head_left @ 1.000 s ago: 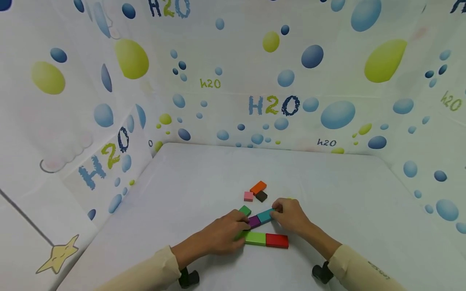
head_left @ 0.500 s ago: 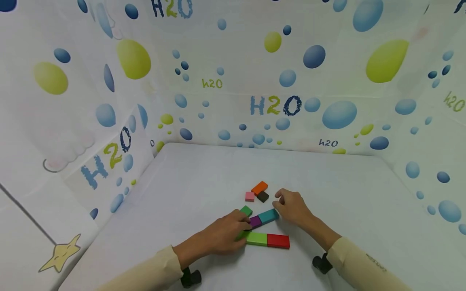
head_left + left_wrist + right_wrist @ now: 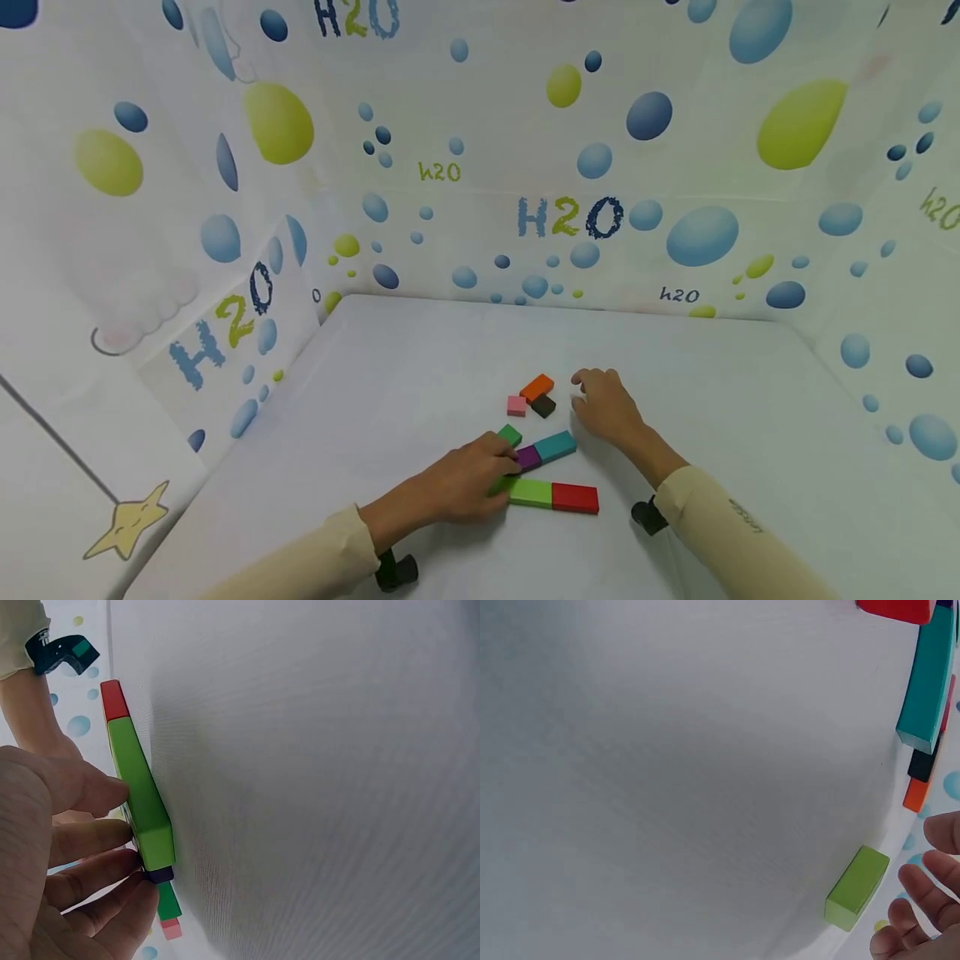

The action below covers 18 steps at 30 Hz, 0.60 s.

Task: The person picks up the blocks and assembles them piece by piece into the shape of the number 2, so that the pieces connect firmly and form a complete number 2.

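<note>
My left hand is curled at the left ends of two rows of blocks. Its thumb lies against the long light green block, with fingers on the far side, reaching over the purple block. A red block adjoins the light green one. A teal block continues from the purple one, slanting away. Beyond the fingers shows part of a green block. My right hand holds nothing, fingers loosely bent, right of the teal block. Near it lies a yellow-green block, hidden from the head view.
Behind the rows an orange block, a dark brown block and a small pink block lie close together. The white table meets a patterned sheet at the back and sides.
My right hand has let go of the teal block's right end and moved away from me and slightly right. The left hand has stayed in place on the blocks.
</note>
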Available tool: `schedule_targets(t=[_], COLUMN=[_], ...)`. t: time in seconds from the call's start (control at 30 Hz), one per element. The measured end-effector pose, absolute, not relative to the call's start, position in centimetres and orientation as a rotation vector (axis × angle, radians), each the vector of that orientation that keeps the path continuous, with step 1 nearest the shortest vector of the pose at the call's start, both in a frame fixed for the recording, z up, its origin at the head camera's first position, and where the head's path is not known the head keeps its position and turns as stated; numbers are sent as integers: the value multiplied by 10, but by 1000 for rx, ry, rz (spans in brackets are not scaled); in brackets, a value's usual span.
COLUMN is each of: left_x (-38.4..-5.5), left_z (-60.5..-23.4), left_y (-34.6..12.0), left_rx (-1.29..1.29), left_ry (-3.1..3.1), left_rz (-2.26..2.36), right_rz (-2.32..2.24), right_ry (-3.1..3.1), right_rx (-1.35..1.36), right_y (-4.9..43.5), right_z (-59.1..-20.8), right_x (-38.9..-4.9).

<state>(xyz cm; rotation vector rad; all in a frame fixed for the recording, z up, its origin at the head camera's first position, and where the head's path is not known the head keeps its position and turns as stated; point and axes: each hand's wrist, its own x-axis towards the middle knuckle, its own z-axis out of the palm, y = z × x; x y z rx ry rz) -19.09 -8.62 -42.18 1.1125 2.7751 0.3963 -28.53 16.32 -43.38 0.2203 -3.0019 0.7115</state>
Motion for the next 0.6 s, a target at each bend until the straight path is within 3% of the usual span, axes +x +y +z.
schedule_targets(t=[0.6], left_x=[-190], left_z=[-421], left_y=[-88], left_rx=[1114], left_ry=[2778], left_rz=[394], right_rz=[581], right_ry=[-3109], right_rx=[199], right_y=[177], right_z=[-442], right_x=[-288])
